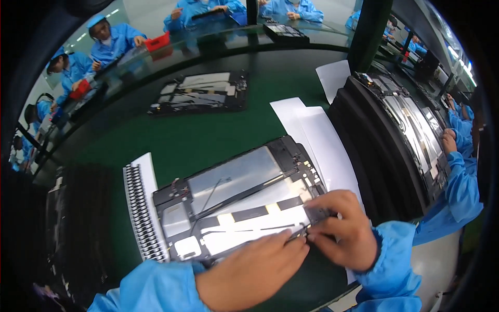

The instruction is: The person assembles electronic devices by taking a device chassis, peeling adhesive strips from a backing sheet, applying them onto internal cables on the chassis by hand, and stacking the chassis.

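An opened tablet [236,177] lies tilted on the green mat in front of me. Its black frame holds silver battery packs, a dark flat cable and yellow tape pieces. My left hand [254,273] rests over the near edge, fingers stretched and together, tips by the near right corner. At that same corner my right hand [345,234] has thumb and fingers drawn together in a pinch. Whatever is between those fingertips is too small and covered to make out. Left of the tablet is a white sheet [149,177] with a row of small black parts [143,216].
Another opened tablet [200,91] lies farther back. White paper sheets [325,143] sit beside a tall stack of black trays [374,151], topped by a further opened tablet [413,125]. A dark stack [78,229] stands at left. Co-workers in blue work around the bench.
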